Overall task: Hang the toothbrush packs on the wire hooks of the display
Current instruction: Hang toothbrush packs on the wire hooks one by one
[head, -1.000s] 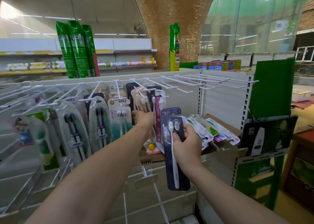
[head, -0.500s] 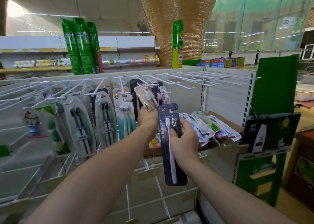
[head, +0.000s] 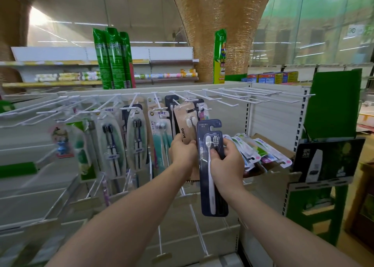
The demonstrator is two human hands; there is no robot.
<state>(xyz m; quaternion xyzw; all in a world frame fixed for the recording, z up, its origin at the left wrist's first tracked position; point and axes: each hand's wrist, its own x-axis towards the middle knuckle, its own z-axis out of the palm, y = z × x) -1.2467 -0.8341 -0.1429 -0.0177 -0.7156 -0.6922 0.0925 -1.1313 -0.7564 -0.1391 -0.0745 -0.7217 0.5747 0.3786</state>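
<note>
My right hand (head: 226,165) grips a dark navy toothbrush pack (head: 210,185) upright in front of the display, its hanger hole at the top. My left hand (head: 182,152) holds the lower part of a tan AUBO toothbrush pack (head: 183,125) that tilts against the hanging rows. White wire hooks (head: 232,98) jut from the display's top rail; those at the right are bare. Several packs (head: 137,141) hang on the hooks to the left. A pile of loose packs (head: 263,153) lies in a cardboard box behind my right hand.
Green tall packs (head: 113,60) stand on top of the display. A green stand with a dark poster (head: 327,161) sits at the right. More bare hooks (head: 194,222) stick out of the lower rows. Store shelves (head: 60,78) and a woven pillar (head: 218,23) lie behind.
My right hand has carried the navy pack a little up and toward the left hand. My left hand now holds the tan pack at a tilt among the hanging rows.
</note>
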